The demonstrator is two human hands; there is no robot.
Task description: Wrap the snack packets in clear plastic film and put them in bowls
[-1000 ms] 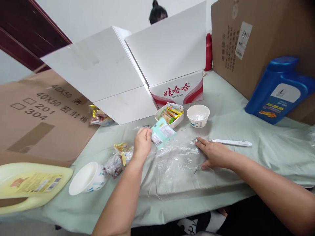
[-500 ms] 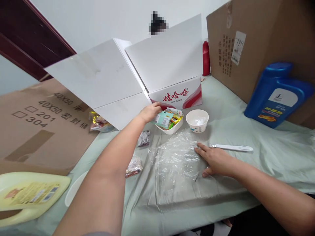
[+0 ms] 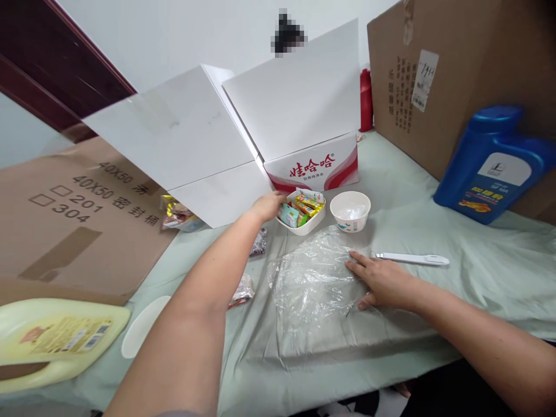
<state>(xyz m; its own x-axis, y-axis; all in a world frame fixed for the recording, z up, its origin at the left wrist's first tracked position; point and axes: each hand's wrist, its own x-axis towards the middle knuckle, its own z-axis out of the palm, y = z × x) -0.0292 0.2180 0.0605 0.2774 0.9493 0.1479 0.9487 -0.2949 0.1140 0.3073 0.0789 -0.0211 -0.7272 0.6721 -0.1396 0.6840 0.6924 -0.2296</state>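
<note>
My left hand (image 3: 270, 207) reaches to the left rim of a white bowl (image 3: 309, 229), its fingers bent beside a teal snack packet (image 3: 288, 215). The fingertips are mostly hidden, so I cannot see whether they grip the packet or the rim. Yellow snack packets (image 3: 309, 204) and others lie in the same bowl. My right hand (image 3: 386, 284) is open, its spread fingers resting on the right edge of a flattened clear plastic bag (image 3: 313, 278). A round paper bowl (image 3: 350, 213) with a clear wrapper inside stands just beyond the bag.
A white utility knife (image 3: 414, 259) lies right of the bag. Small packets (image 3: 241, 291) lie partly behind my left forearm. White box (image 3: 313, 162), cardboard boxes (image 3: 78, 214), blue jug (image 3: 486, 168) and yellow jug (image 3: 65, 341) surround the cloth. Someone's head shows behind the white box.
My left hand has come down at the bowl's left side. The teal packet, which stuck out over the rim, now sits lower inside. My right hand stays on the bag.
</note>
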